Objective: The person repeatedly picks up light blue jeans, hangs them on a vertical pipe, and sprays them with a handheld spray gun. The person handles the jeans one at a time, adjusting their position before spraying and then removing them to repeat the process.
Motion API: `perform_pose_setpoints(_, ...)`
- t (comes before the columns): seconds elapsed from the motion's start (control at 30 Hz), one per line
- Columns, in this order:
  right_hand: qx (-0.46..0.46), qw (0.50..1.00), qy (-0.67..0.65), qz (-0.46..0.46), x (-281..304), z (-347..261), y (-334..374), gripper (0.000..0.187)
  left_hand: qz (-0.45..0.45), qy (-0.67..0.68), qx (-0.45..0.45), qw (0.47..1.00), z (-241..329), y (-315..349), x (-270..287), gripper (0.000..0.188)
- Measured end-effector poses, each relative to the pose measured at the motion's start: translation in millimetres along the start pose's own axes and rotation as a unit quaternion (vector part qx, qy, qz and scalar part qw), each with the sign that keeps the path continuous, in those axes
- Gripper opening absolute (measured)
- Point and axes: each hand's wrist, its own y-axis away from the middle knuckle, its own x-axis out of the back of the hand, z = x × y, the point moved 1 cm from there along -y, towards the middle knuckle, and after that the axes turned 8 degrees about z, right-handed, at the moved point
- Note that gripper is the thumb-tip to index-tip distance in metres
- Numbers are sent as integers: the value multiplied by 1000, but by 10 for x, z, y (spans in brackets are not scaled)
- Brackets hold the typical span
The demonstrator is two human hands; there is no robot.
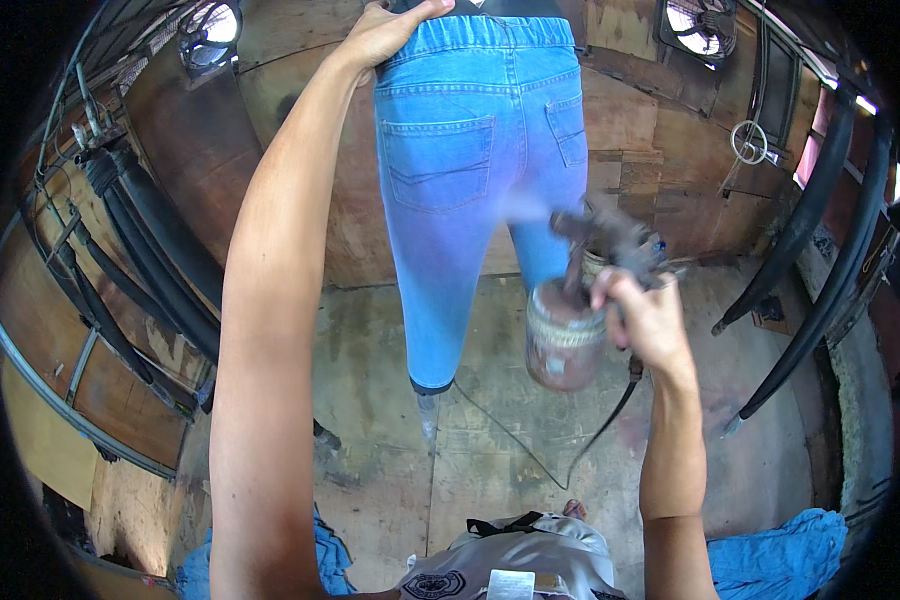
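Grasping a spray gun (pixel 610 240), the right hand (pixel 645 320) is wrapped round its handle, blurred, in front of the lower part of a pair of blue jeans (pixel 435 260). A pinkish jar (pixel 567 345) hangs under the gun, and a pale mist (pixel 523 208) shows at the nozzle, pointing left across the jeans just below the 2 back pockets. The jeans stand upright in the middle of the view, back side toward the person, fitted over a dark form (pixel 485 6), with a purple tint over the seat and thigh; the gun and jar partly cover the right leg. The left hand (pixel 390 35) is at the waistband's top left corner, thumb stretched toward the form; its fingers are partly hidden, so whether they clench cloth or form cannot be told. A thin dark hose (pixel 610 425) loops down over the stained floor (pixel 510 535). Black padded tubes (pixel 820 210) hang at both sides, 2 fans (pixel 210 35) sit high in the brown wall (pixel 295 65), and blue cloth (pixel 780 558) lies at the lower right.
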Motion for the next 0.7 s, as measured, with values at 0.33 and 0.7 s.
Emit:
perform_pose_setpoints(0.33, -127, 964, 210, -101, 206, 1809, 795, 56, -181, -163, -25, 970, -218, -364, 196, 100)
perform_pose_setpoints(0.7, -124, 960, 251, 5, 1520, 2044, 476, 65, 220, -463, -370, 775, 1898, -828, -745, 51)
